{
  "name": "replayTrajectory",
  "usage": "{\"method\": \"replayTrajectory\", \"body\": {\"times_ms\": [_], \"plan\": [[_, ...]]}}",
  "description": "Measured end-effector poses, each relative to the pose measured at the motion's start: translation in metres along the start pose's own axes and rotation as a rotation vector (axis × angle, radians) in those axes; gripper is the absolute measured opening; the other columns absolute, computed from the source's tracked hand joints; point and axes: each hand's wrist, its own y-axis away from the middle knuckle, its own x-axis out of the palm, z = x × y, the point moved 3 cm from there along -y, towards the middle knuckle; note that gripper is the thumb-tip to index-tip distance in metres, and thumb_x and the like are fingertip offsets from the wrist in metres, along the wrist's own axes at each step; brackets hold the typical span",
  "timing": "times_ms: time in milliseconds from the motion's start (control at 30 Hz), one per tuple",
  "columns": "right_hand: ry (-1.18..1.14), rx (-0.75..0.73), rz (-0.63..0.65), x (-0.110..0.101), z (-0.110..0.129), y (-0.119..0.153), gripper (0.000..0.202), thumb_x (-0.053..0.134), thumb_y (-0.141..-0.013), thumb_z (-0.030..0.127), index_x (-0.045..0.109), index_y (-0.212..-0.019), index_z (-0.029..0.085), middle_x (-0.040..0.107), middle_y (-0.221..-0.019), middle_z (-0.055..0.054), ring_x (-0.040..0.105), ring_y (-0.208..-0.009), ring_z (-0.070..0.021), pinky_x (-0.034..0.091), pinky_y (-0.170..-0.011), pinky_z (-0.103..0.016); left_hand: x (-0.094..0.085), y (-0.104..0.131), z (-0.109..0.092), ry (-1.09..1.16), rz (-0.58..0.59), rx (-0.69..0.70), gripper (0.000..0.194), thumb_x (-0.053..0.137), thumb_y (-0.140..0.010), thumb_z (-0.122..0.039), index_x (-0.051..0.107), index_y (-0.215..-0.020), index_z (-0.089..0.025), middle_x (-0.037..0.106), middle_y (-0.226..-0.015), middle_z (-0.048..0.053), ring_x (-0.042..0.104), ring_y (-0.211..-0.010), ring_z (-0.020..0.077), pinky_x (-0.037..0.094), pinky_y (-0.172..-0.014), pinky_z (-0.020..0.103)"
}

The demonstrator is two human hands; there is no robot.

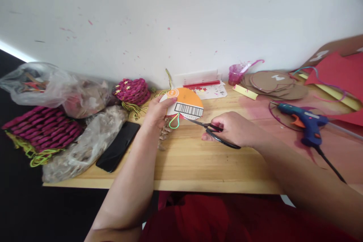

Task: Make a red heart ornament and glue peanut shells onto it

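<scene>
My left hand (pixel 160 110) grips a round cardboard piece (pixel 188 98) by its left edge. The face toward me is orange and white with a printed barcode. From its lower edge hangs a small green cord loop (pixel 174 121), with a bit of red beside it. My right hand (pixel 231 128) has its fingers through the handles of black scissors (pixel 212 130). The scissor tips point left and reach the lower edge of the round piece; whether they touch it I cannot tell. Below my left hand, small brownish pieces (pixel 165 132) are partly hidden.
A blue glue gun (pixel 307 121) lies on the right, near cardboard discs (pixel 275 85) and red sheets (pixel 340 79). A pink cup (pixel 236 74) stands by the wall. Leftward are a black phone (pixel 118 146), plastic bags (pixel 82 155) and magenta woven pieces (pixel 42 130).
</scene>
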Motion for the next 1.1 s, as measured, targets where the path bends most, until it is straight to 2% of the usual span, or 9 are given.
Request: {"method": "replayTrajectory", "body": {"times_ms": [233,400,567,867,1100], "plan": [[-0.001,0.025,0.021,0.0023,-0.0017,-0.0017,0.058,0.066,-0.074,0.077,0.062,-0.06,0.02,0.044,-0.055,0.004,0.036,-0.052,-0.0108,0.023,-0.05,-0.028,0.0011,0.0019,-0.0017,0.007,-0.011,-0.004,0.031,0.083,-0.052,-0.017,0.071,-0.08,-0.011,0.074,-0.072,0.007,0.067,-0.057,0.0196,0.057,-0.059,0.032],[-0.033,0.018,0.007,-0.0006,0.0007,-0.0005,0.053,0.066,-0.077,0.071,0.071,-0.067,0.02,0.051,-0.056,0.002,0.039,-0.052,-0.0113,0.024,-0.052,-0.028,0.0015,0.0006,-0.0007,0.025,0.011,0.038,0.032,0.085,-0.052,-0.021,0.071,-0.079,-0.011,0.073,-0.069,0.007,0.066,-0.057,0.0194,0.056,-0.056,0.031],[-0.077,0.069,0.014,-0.0031,0.0053,0.0005,0.051,0.067,-0.078,0.068,0.077,-0.071,0.018,0.055,-0.055,0.0,0.039,-0.05,-0.0114,0.024,-0.052,-0.029,0.0,-0.0031,0.0009,0.053,-0.022,0.075,0.039,0.088,-0.049,-0.025,0.071,-0.082,-0.011,0.073,-0.071,0.007,0.067,-0.058,0.0193,0.055,-0.055,0.03],[0.021,0.045,-0.097,0.0028,-0.0011,-0.0034,0.06,0.064,-0.075,0.078,0.07,-0.066,0.02,0.054,-0.055,0.002,0.041,-0.052,-0.0119,0.024,-0.05,-0.028,0.0005,-0.0032,0.0027,0.093,-0.038,0.109,0.042,0.089,-0.048,-0.028,0.071,-0.083,-0.012,0.074,-0.072,0.006,0.066,-0.055,0.0189,0.055,-0.052,0.03],[-0.003,0.077,-0.077,0.0015,0.002,-0.003,0.062,0.064,-0.073,0.08,0.069,-0.064,0.019,0.052,-0.055,0.002,0.041,-0.052,-0.012,0.024,-0.051,-0.028,0.0034,-0.0042,0.0076,0.109,-0.046,0.13,0.039,0.089,-0.048,-0.028,0.071,-0.08,-0.014,0.072,-0.067,0.004,0.063,-0.052,0.0165,0.051,-0.048,0.026]]}}
